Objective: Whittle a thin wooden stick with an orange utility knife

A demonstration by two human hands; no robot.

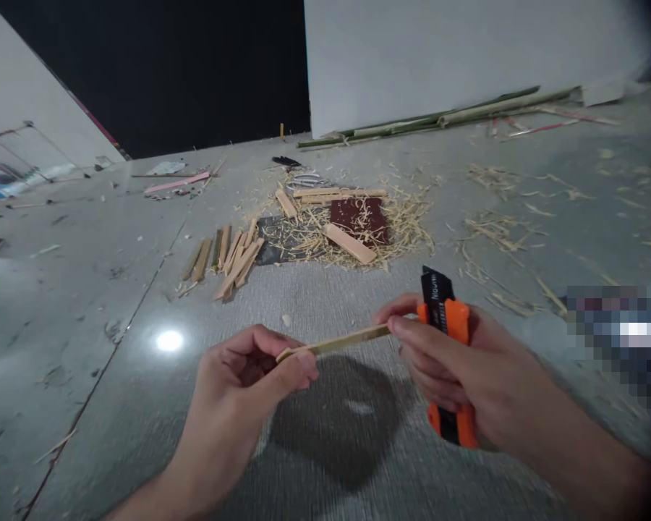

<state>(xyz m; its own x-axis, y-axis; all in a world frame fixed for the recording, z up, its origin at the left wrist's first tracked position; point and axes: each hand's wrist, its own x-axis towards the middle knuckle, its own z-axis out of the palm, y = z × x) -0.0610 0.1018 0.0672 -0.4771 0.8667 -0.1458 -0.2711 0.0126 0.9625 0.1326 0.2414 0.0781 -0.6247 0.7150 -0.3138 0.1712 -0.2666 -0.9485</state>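
A thin bamboo strip (341,342) is held level between both hands above the grey floor. My left hand (239,391) pinches its left end between thumb and forefinger. My right hand (456,365) grips an orange and black utility knife (445,318) and its thumb and fingers also press on the strip's right end. The knife's black tip points up and away from me.
On the floor ahead lie a row of cut bamboo slats (228,257), a dark red board (359,218) in a heap of pale shavings (401,224), and a wider slat (350,243). Long green bamboo poles (439,117) rest against a white wall. More shavings are scattered to the right.
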